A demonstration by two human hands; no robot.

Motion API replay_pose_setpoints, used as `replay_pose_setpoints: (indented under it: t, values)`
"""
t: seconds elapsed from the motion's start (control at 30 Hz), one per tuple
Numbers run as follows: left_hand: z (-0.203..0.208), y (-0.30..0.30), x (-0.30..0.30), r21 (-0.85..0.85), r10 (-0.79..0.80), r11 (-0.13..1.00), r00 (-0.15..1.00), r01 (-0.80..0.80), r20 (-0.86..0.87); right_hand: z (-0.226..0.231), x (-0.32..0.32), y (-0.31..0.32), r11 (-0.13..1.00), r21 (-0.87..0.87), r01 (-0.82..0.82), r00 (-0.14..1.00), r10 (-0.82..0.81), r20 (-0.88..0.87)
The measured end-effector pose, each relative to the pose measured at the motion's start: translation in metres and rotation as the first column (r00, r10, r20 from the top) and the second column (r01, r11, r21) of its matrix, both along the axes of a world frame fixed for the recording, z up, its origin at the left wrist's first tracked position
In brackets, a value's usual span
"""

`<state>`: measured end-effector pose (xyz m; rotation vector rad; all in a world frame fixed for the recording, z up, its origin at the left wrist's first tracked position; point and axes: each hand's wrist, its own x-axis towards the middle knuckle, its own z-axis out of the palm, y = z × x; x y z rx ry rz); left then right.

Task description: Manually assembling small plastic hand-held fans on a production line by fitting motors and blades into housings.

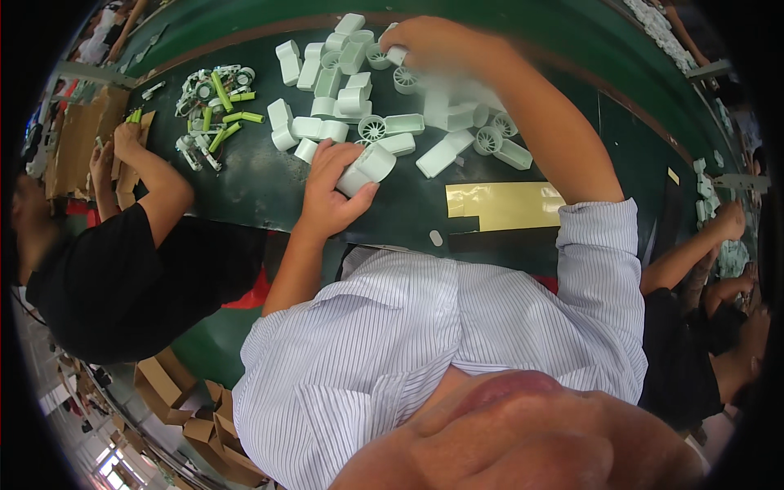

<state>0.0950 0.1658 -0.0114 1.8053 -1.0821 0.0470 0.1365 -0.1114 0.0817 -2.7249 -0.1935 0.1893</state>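
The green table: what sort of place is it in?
Probably a factory assembly workshop: many matching pale plastic casings lie spread out, yellow-green cylinders are piled, and a co-worker in black is alongside.

Head-worn fisheye — close, steeply downward

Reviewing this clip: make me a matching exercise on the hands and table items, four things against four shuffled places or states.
1. Left hand
2. Right hand
3. Yellow sheet
4. Bright green cylinders

A. Flat on the dark green table
B. At the far side of the loose casings
C. Among small white parts, left of the casings
D. Wrapped round a pale casing

Pairs: 1-D, 2-B, 3-A, 4-C
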Motion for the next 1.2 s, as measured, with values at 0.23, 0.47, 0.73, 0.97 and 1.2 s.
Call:
replay_pose_setpoints:
  t: [0.23,0.47,0.73,0.97,1.2]
  values:
    - [0.007,-0.024,0.014,0.041,-0.096,0.994,0.978,0.106,-0.185,0.008,0.012,-0.005,0.960,0.185,-0.212,0.977,0.215,0.001]
    - [0.074,-0.067,0.073,0.036,-0.006,0.999,1.000,0.007,-0.031,-0.046,0.056,-0.056,0.993,0.063,0.096,0.986,-0.103,0.130]
    - [0.082,-0.140,0.248,0.430,0.239,0.892,0.952,-0.137,-0.192,-0.051,0.062,-0.039,0.994,-0.033,0.106,0.994,-0.105,0.039]
    - [0.067,-0.165,0.240,0.444,0.152,0.886,0.817,0.137,-0.556,-0.044,0.045,-0.043,0.996,0.088,0.032,0.999,-0.032,0.005]
    - [0.074,-0.176,0.223,0.574,-0.067,0.781,0.947,0.246,-0.314,-0.028,0.034,-0.050,0.995,0.090,0.039,0.998,-0.035,-0.043]
